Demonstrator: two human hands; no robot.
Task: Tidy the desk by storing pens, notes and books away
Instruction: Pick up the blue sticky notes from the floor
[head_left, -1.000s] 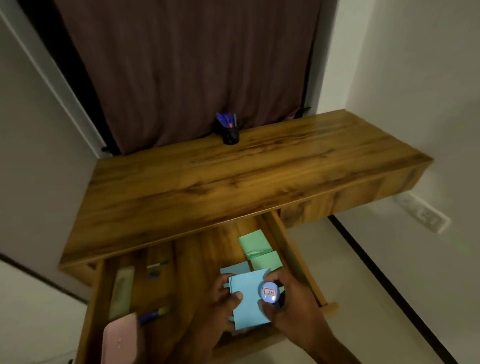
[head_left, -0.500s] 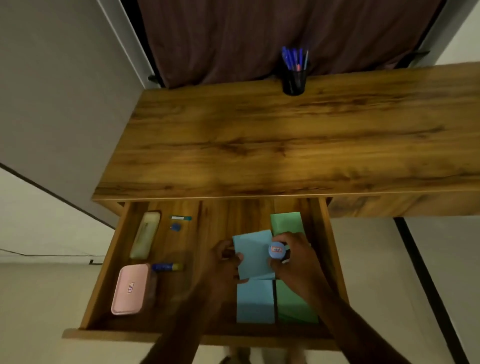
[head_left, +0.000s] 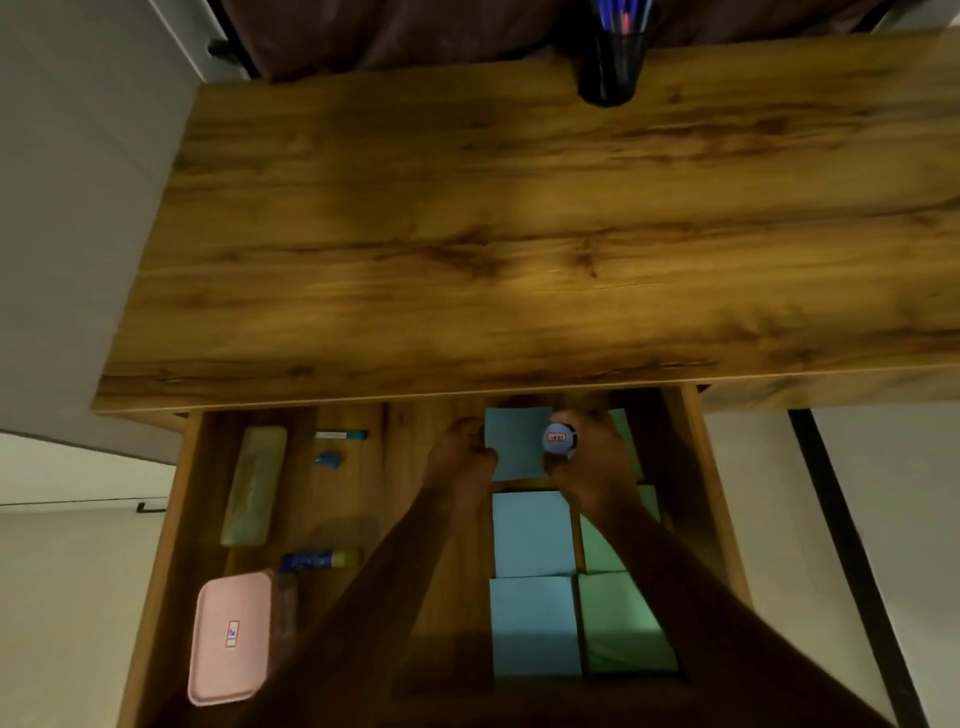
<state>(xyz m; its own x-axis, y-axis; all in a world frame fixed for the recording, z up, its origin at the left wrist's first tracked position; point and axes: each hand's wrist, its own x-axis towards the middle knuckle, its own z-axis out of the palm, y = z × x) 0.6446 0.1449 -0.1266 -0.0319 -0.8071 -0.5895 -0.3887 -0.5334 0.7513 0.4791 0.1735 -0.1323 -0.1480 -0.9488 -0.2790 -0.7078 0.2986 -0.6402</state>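
Both my hands are inside the open wooden drawer (head_left: 166, 530) under the desk top (head_left: 519, 234). My left hand (head_left: 460, 460) pinches the left edge of a blue note pad (head_left: 517, 441) held near the drawer's back. My right hand (head_left: 592, 462) grips the pad's right edge together with a small round blue-capped object (head_left: 558, 439) bearing a red label. Two more blue pads (head_left: 532, 582) and green pads (head_left: 623, 623) lie in rows in the drawer's right part. A black pen cup (head_left: 613, 62) with blue pens stands at the desk's back edge.
In the drawer's left part lie a pale green case (head_left: 254, 486), a pink case (head_left: 231, 636), a blue and yellow glue stick (head_left: 319, 560), a small blue object (head_left: 328, 460) and a short white and teal marker (head_left: 340, 434). A dark curtain (head_left: 389, 31) hangs behind the desk.
My view has tipped down over the drawer. Both hands have carried the blue pad and the round object from the drawer's front toward its back, uncovering the pads that lie below.
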